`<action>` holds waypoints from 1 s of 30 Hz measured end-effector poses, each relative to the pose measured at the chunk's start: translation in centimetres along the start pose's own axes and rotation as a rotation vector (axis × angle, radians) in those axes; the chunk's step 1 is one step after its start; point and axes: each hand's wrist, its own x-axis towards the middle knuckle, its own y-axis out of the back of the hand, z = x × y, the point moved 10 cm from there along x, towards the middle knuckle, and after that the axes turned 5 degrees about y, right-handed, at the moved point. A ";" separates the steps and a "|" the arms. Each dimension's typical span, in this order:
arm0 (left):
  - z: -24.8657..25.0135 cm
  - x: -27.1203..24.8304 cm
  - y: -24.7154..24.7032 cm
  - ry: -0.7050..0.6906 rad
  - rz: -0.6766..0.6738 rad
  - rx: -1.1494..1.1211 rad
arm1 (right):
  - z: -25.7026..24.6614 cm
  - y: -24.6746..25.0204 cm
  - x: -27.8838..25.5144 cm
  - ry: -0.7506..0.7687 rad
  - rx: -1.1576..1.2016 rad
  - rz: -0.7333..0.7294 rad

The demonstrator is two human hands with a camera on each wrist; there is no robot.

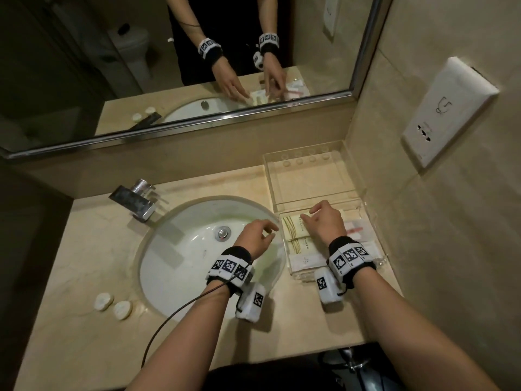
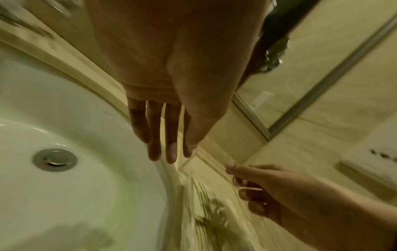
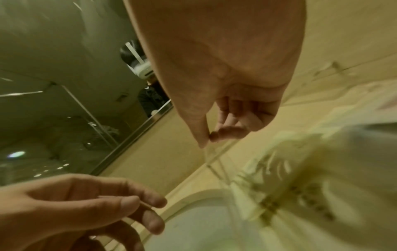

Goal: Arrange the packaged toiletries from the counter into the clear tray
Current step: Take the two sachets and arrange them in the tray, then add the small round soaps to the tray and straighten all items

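The clear tray [image 1: 366, 206] stands on the counter right of the basin, its bare rear half [image 1: 307, 176] against the wall. Its front half holds cream packets with gold lines [image 1: 298, 232], a white packet [image 1: 304, 261] and a clear packet with a pink item [image 1: 355, 230]. My right hand [image 1: 313, 214] hovers over the cream packets, fingers loosely curled, thumb near forefinger [image 3: 212, 135], with nothing visible between them. My left hand [image 1: 265, 231] hangs over the basin's right rim beside the tray, fingers relaxed and empty [image 2: 167, 149]. The packets look blurred in both wrist views.
The white basin [image 1: 197, 258] with its drain [image 1: 222, 232] fills the counter's middle. A chrome tap [image 1: 135, 201] stands at its back left. Two small round white items [image 1: 112, 303] lie at front left. A wall socket plate [image 1: 448, 111] is at right, a mirror [image 1: 169, 66] behind.
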 end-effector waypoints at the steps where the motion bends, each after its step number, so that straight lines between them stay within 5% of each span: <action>1: -0.9 -0.5 1.0 0.019 0.017 -0.044 | -1.1 -0.7 -0.2 0.027 0.040 -0.022; 20: -30.9 -20.2 15.9 0.624 0.538 -0.429 | -23.7 -29.0 -12.2 0.497 -0.054 -0.637; 25: -37.3 -24.2 16.9 0.773 0.629 -0.468 | -26.1 -36.1 -17.5 0.557 -0.105 -0.826; 30: -40.1 -24.9 16.7 0.746 0.601 -0.473 | -25.8 -41.2 -20.8 0.615 -0.297 -0.953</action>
